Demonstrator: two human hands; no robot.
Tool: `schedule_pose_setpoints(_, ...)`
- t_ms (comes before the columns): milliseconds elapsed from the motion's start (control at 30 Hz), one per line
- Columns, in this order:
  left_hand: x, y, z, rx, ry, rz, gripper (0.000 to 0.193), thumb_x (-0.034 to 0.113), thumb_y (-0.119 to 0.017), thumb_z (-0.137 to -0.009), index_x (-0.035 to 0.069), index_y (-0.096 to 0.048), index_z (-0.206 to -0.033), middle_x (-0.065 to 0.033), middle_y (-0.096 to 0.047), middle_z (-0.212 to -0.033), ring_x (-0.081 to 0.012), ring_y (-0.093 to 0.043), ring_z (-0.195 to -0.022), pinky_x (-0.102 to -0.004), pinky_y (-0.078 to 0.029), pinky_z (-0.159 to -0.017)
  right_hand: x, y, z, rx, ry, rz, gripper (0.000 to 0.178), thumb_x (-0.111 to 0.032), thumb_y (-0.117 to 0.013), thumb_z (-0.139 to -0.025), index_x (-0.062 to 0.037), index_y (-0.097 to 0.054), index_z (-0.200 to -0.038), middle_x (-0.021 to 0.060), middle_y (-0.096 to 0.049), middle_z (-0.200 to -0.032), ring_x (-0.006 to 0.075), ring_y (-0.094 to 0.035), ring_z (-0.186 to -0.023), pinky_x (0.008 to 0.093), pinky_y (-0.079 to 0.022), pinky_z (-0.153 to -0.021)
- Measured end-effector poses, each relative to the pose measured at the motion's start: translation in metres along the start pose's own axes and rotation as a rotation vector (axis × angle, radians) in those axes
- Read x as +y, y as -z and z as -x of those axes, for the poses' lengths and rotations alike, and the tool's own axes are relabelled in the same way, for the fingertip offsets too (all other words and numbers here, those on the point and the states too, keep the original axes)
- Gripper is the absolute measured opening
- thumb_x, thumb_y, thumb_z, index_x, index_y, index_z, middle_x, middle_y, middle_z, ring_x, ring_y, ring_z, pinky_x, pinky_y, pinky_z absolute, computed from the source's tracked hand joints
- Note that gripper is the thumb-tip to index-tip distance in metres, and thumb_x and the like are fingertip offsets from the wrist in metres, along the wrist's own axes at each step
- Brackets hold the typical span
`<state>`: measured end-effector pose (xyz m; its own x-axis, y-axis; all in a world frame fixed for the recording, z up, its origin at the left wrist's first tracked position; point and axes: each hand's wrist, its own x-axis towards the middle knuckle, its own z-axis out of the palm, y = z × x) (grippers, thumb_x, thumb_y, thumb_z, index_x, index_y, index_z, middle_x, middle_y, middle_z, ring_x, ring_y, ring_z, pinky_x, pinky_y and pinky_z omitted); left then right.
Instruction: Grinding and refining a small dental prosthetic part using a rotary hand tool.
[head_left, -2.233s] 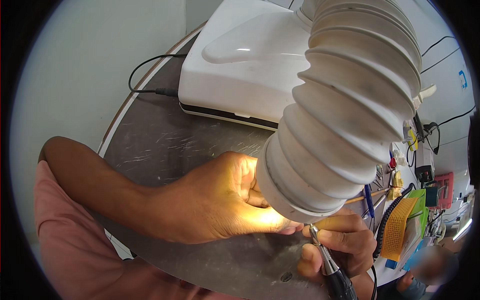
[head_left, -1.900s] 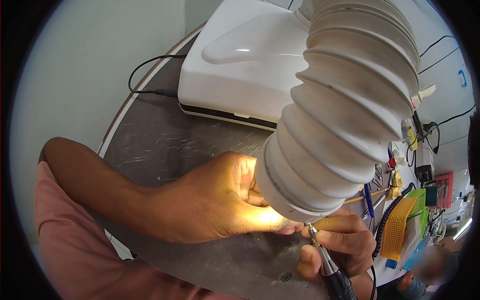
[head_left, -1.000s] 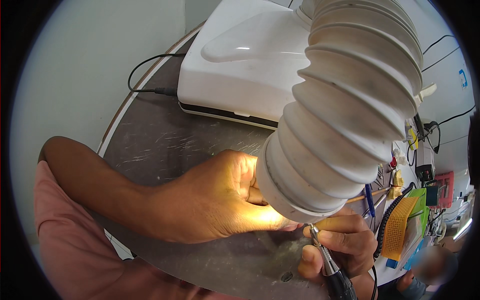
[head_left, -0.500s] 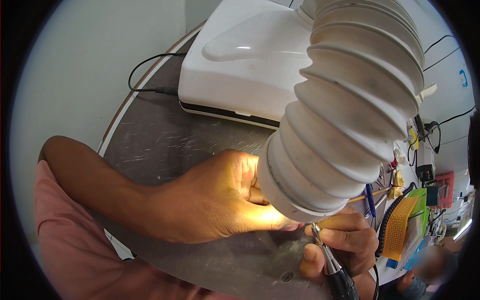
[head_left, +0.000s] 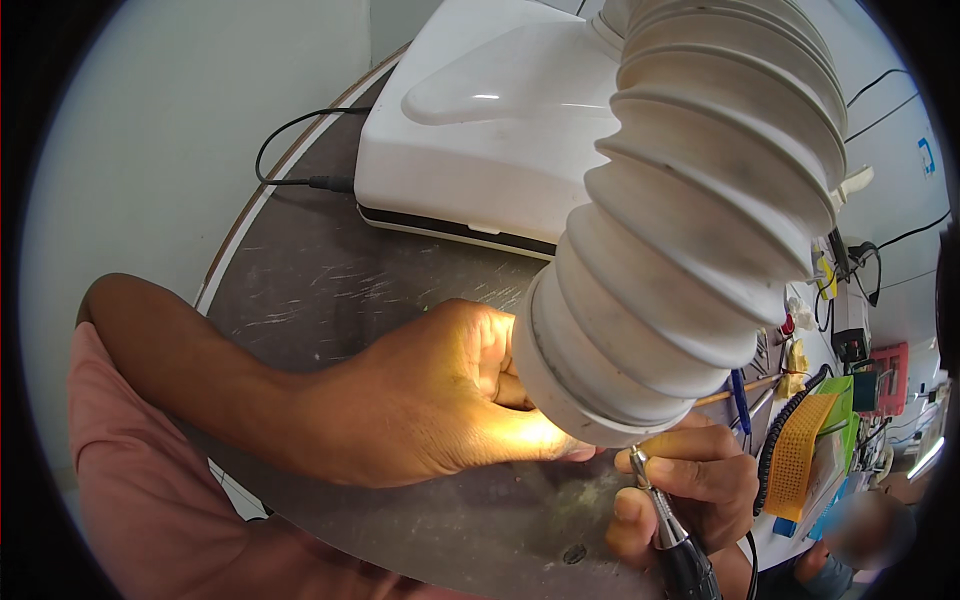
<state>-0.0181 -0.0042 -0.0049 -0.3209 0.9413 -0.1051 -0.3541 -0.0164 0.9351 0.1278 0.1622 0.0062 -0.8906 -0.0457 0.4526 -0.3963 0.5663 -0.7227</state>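
Observation:
My right hand (head_left: 690,480) grips a rotary handpiece (head_left: 662,510) with a silver front end and a black body, its tip pointing up under the hose mouth. A wide white corrugated hose (head_left: 680,210) comes down from above and covers the handpiece's tip. My left hand (head_left: 450,390) is closed beside the hose mouth, lit by a warm yellow light. Its fingertips are behind the hose, so whatever they pinch is hidden. The thumb tip shows just left of the handpiece.
A white machine (head_left: 490,120) with a black cable (head_left: 300,182) stands at the back of the grey table (head_left: 300,290). Along the right lie a blue pen (head_left: 740,400), an orange mesh basket (head_left: 798,455) and several tools. A person (head_left: 870,530) is at the lower right.
My right hand and the handpiece have shifted very slightly to the right. My left hand stays nearly in place, still closed.

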Motion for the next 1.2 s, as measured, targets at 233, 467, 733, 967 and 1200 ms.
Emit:
schedule_pose_setpoints(233, 0.003, 0.001, 0.003, -0.005, -0.010, -0.017, 0.030, 0.007, -0.067, -0.085, -0.003, -0.058, -0.112, -0.0062, -0.065, -0.108, -0.0088, -0.058, -0.101, -0.0245, -0.046, -0.089, -0.003, 0.001, -0.001, -0.031, -0.025, 0.049, 0.033, -0.007, -0.067, -0.081, -0.0047, -0.048, -0.107, 0.0136, -0.056, -0.093, 0.0247, -0.059, -0.088, 0.0368, -0.048, -0.081)
schedule_pose_setpoints(467, 0.008, 0.001, 0.004, 0.006, 0.020, -0.027, 0.027, 0.007, -0.066, -0.085, -0.003, -0.059, -0.109, -0.0054, -0.066, -0.103, -0.0086, -0.059, -0.097, -0.0244, -0.047, -0.087, 0.004, 0.004, -0.003, -0.086, -0.001, -0.006, 0.032, -0.008, -0.069, -0.080, -0.0042, -0.050, -0.105, 0.0129, -0.058, -0.090, 0.0257, -0.060, -0.091, 0.0369, -0.049, -0.082)
schedule_pose_setpoints(733, 0.004, 0.003, 0.003, -0.008, 0.012, -0.070, 0.027, 0.007, -0.066, -0.084, -0.003, -0.059, -0.108, -0.0055, -0.067, -0.100, -0.0091, -0.060, -0.097, -0.0242, -0.047, -0.086, -0.003, -0.001, 0.000, -0.012, -0.032, 0.047, 0.032, -0.009, -0.071, -0.079, -0.0045, -0.051, -0.104, 0.0132, -0.058, -0.089, 0.0259, -0.061, -0.089, 0.0369, -0.050, -0.082)
schedule_pose_setpoints(967, 0.001, 0.000, 0.001, 0.035, 0.013, 0.038, 0.029, 0.006, -0.067, -0.084, -0.004, -0.059, -0.110, -0.0057, -0.066, -0.105, -0.0098, -0.059, -0.099, -0.0252, -0.047, -0.088, -0.007, -0.001, -0.002, -0.012, -0.080, 0.034, 0.031, -0.006, -0.068, -0.080, -0.0052, -0.050, -0.104, 0.0135, -0.057, -0.092, 0.0257, -0.059, -0.093, 0.0378, -0.047, -0.085)
schedule_pose_setpoints(1200, 0.003, 0.002, 0.005, -0.010, -0.025, -0.003, 0.031, 0.005, -0.066, -0.084, -0.003, -0.058, -0.113, -0.0064, -0.064, -0.112, -0.0112, -0.057, -0.107, -0.0257, -0.045, -0.093, -0.007, -0.002, 0.000, 0.010, -0.079, 0.010, 0.031, -0.005, -0.068, -0.079, -0.0046, -0.050, -0.104, 0.0134, -0.057, -0.091, 0.0255, -0.059, -0.091, 0.0368, -0.047, -0.084)
